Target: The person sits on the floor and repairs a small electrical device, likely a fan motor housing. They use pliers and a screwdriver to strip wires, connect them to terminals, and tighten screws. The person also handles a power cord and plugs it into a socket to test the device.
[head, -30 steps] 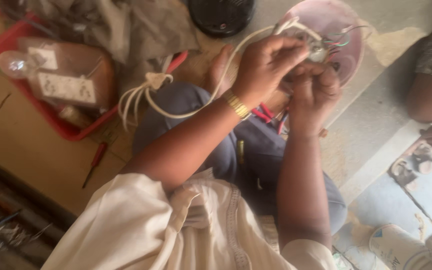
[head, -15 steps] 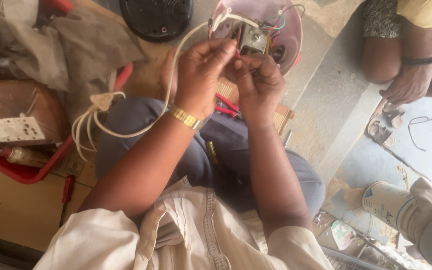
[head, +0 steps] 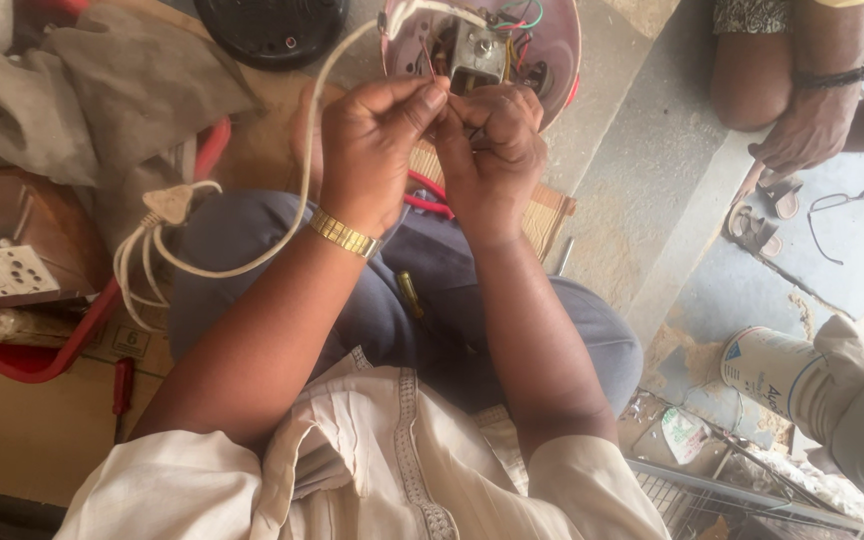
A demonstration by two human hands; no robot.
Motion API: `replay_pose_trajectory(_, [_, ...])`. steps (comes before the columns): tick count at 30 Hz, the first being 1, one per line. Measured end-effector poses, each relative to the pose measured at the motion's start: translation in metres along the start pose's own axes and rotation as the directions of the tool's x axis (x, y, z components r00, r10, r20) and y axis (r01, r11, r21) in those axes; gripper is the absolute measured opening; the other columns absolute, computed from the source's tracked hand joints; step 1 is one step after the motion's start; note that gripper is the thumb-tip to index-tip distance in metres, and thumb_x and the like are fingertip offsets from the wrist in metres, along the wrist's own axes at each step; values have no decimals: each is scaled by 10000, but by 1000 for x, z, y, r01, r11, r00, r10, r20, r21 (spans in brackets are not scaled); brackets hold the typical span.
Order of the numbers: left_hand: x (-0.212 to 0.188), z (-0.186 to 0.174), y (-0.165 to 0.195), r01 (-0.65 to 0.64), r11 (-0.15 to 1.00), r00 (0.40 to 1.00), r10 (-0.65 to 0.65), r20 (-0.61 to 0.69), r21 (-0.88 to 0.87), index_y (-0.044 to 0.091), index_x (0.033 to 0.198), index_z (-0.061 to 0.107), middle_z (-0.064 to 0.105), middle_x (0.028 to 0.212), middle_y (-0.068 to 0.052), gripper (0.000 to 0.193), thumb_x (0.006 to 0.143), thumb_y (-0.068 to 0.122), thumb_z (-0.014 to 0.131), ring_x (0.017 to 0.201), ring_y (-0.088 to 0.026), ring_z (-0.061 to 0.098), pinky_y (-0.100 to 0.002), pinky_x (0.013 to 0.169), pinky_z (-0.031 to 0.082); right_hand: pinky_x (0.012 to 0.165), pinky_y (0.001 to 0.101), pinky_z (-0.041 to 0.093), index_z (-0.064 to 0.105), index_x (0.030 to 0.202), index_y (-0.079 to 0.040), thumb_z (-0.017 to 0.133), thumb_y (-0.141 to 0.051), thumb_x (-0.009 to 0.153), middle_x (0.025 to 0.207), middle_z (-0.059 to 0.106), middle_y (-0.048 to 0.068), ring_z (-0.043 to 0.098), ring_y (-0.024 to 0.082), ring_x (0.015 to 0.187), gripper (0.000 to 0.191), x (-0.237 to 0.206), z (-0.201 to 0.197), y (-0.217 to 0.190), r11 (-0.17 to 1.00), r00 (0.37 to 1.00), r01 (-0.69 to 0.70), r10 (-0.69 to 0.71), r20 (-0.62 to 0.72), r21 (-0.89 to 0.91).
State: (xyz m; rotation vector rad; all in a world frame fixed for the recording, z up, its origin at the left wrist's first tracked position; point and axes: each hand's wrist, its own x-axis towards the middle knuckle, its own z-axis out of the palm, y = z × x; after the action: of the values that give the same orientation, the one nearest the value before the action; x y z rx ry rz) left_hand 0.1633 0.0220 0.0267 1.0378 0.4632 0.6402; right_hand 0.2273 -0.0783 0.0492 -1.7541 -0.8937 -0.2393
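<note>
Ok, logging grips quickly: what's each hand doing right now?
Left hand: closed, pinching a thin wire.
Right hand: closed, fingertips meeting the left's; contents cannot be told.

Two hands work at the housing: left hand [head: 372, 150], right hand [head: 487, 150]. One pink appliance housing [head: 552, 40]. One white power cord [head: 252, 262]. One red-handled screwdriver [head: 122, 385]. One white socket strip [head: 2, 275]. One red tray [head: 62, 340].
</note>
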Motion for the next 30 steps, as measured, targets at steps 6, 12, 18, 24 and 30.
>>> replay_pose_trajectory(6, [-1, 0, -8, -6, 996, 1000, 5, -8, -94, -8, 1078, 757, 771, 960, -71, 117, 989, 67, 748, 849, -108, 707, -263, 806, 605, 920, 340, 514, 661, 1032, -108, 816, -54, 952, 971, 677, 15, 641, 190, 976, 183, 7, -1, 0, 989, 991, 134, -135, -6, -59])
replay_pose_trajectory(12, [6, -4, 0, -78, 995, 997, 77, 23, 65, -4, 1063, 744, 772, 991, -63, 75, 1005, 40, 730, 887, -106, 711, -253, 820, 604, 888, 292, 538, 667, 1126, -56, 741, -29, 989, 1140, 613, 69, 619, 157, 1016, 158, 3, 0, -2, 973, 999, -52, 52, 3, 226])
replay_pose_trajectory(18, [6, 3, 17, -450, 743, 893, 373, 252, 495, 25, 1003, 735, 751, 995, -81, 60, 964, 4, 776, 908, -176, 738, -291, 816, 599, 837, 250, 548, 665, 1146, 6, 670, 10, 1055, 1025, 677, 37, 644, 101, 916, 91, 9, -18, 9, 717, 924, -381, 320, 209, 583])
replay_pose_trajectory(24, [14, 13, 32, -559, 616, 829, 394, 398, 555, 25, 962, 732, 739, 969, -87, 99, 911, 17, 816, 888, -231, 741, -319, 783, 583, 810, 226, 540, 651, 1093, 15, 644, 66, 1079, 1009, 680, 50, 630, 94, 876, 53, 24, -42, 18, 660, 913, -407, 309, 266, 631])
replay_pose_trajectory(30, [19, 22, 34, -586, 603, 808, 390, 442, 541, 22, 971, 739, 732, 962, -89, 114, 913, 42, 836, 863, -243, 733, -335, 767, 577, 848, 223, 521, 645, 1083, 34, 646, 85, 1062, 1002, 656, 40, 617, 92, 910, 55, 29, -55, 20, 755, 923, -374, 248, 294, 539])
